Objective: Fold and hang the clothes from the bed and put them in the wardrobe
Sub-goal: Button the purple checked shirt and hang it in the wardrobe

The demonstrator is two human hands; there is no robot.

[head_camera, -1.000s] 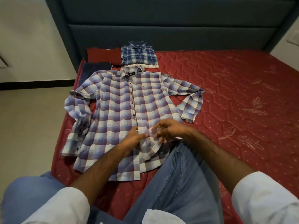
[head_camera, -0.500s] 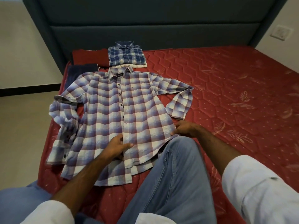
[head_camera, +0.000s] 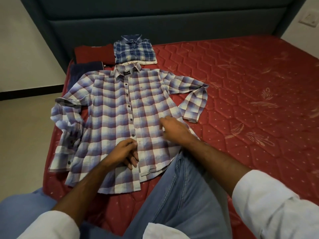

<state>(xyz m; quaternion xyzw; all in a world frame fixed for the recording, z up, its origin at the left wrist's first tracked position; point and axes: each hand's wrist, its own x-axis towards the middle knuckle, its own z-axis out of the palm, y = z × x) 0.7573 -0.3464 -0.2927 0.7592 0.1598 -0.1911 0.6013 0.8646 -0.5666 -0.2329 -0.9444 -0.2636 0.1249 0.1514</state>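
A purple-and-white checked shirt (head_camera: 119, 107) lies face up and buttoned on the red mattress (head_camera: 241, 94), collar toward the headboard, both sleeves bent. My left hand (head_camera: 125, 152) rests on the lower button placket, fingers loosely curled, thumb and forefinger close to the fabric there. My right hand (head_camera: 172, 128) lies flat on the shirt's right side panel with the fingers stretched toward the placket. Behind the collar sits a folded blue checked shirt (head_camera: 134, 50) on a white folded garment.
A folded dark red garment (head_camera: 94, 53) and a navy one (head_camera: 84, 70) lie at the mattress's far left corner. The dark upholstered headboard (head_camera: 155, 19) closes the far side. My denim-clad knee (head_camera: 181, 195) rests on the mattress below the shirt hem. Floor lies to the left.
My right hand has moved from the shirt's right hem edge up onto the side panel, flat on the cloth. My left hand stays at the lower placket.
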